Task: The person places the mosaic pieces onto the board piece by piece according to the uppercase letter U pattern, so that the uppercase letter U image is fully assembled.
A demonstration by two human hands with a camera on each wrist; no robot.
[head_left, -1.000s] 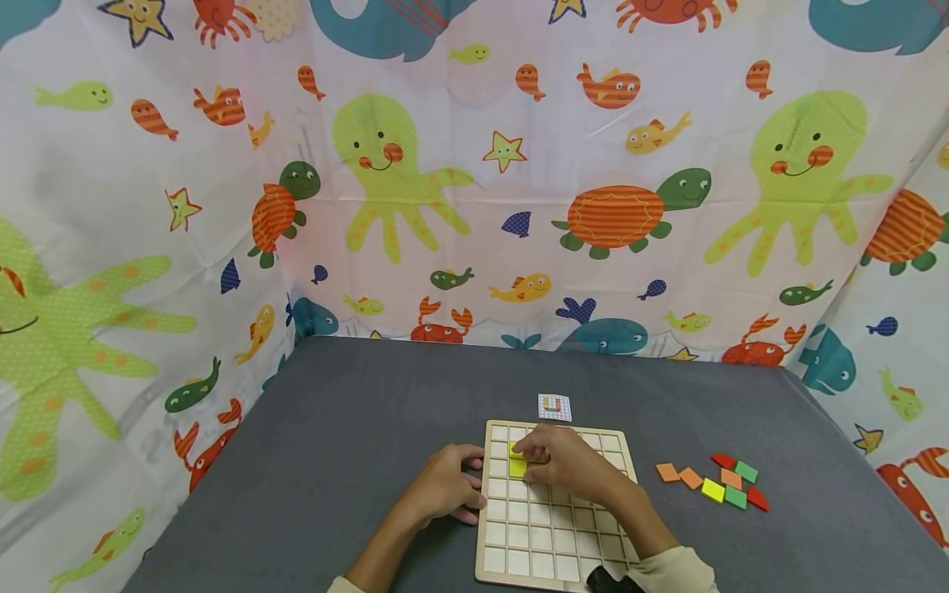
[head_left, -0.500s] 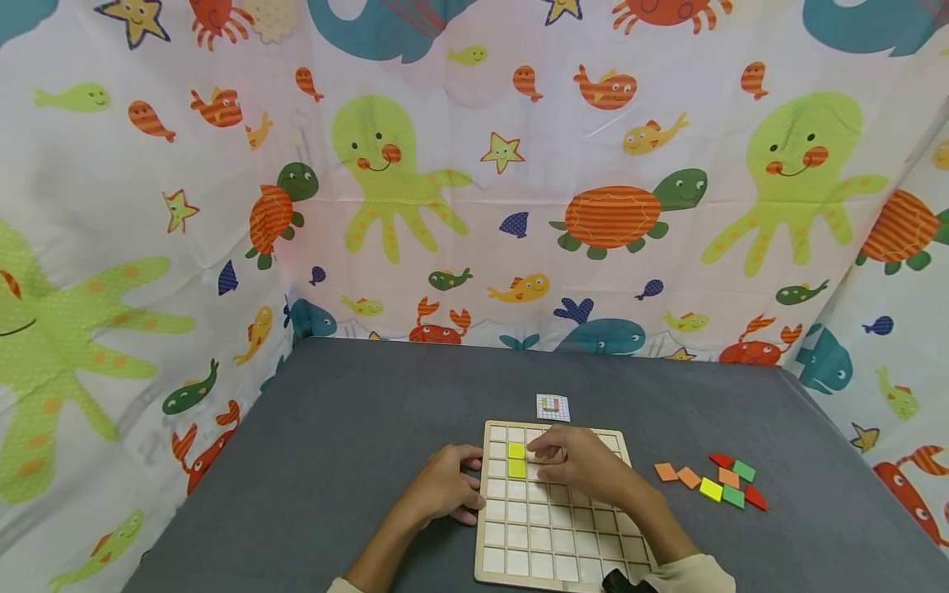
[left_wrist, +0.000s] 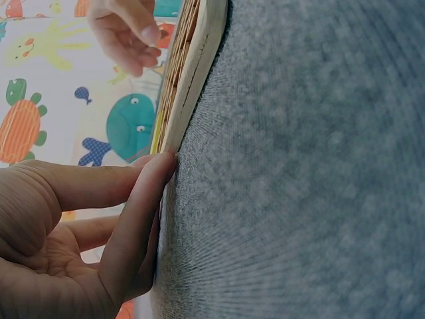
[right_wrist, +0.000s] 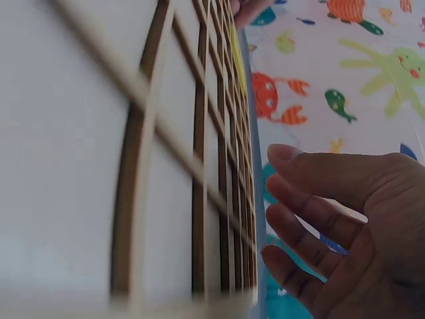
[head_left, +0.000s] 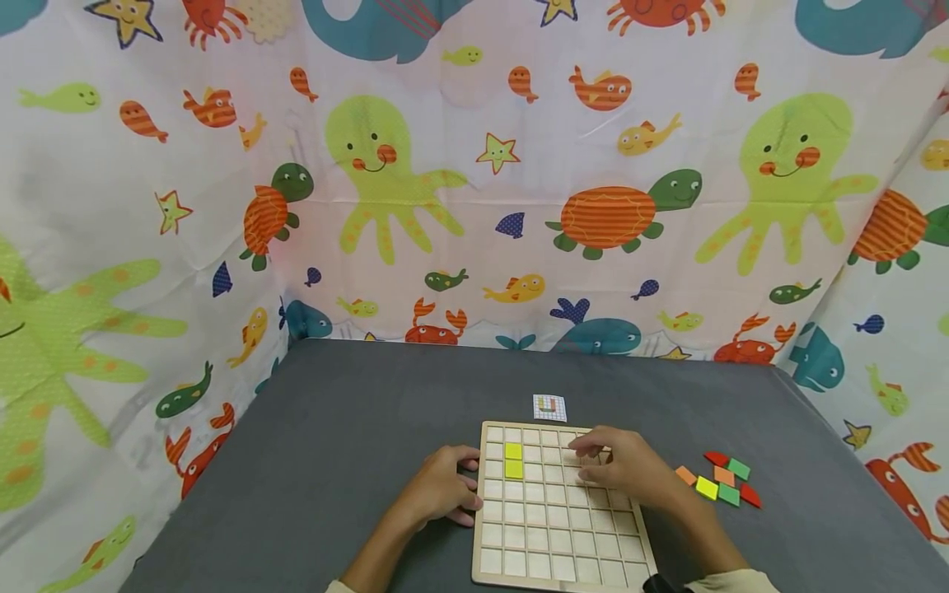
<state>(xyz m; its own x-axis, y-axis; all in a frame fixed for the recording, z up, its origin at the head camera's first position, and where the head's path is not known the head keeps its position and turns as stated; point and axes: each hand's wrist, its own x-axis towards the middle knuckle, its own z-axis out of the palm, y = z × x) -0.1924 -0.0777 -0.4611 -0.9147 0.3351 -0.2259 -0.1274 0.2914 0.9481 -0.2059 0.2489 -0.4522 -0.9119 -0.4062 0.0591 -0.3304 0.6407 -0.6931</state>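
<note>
A pale wooden grid board [head_left: 537, 539] with white squares lies on the dark grey cloth. Two yellow square tiles [head_left: 513, 459] fill cells near its upper left, one above the other. My left hand [head_left: 439, 486] holds the board's left edge; in the left wrist view, fingertips [left_wrist: 163, 163] meet at its rim. Over the board's upper right hovers my right hand [head_left: 626, 465], its fingers loosely bent and nothing between them. The right wrist view shows those fingers [right_wrist: 292, 226] apart from the board, with gaps between them.
Right of the board lie loose tiles: a yellow square [head_left: 707, 488], green ones [head_left: 729, 494], red curved-edged ones [head_left: 750, 495] and orange ones [head_left: 723, 475]. A small printed card [head_left: 549, 407] sits beyond the board. A sea-animal curtain [head_left: 474, 206] surrounds the table.
My right hand has let go at the yellow tiles and moved right across the board, uncovering both tiles. My left hand stays at the board's edge. The head view has shifted slightly.
</note>
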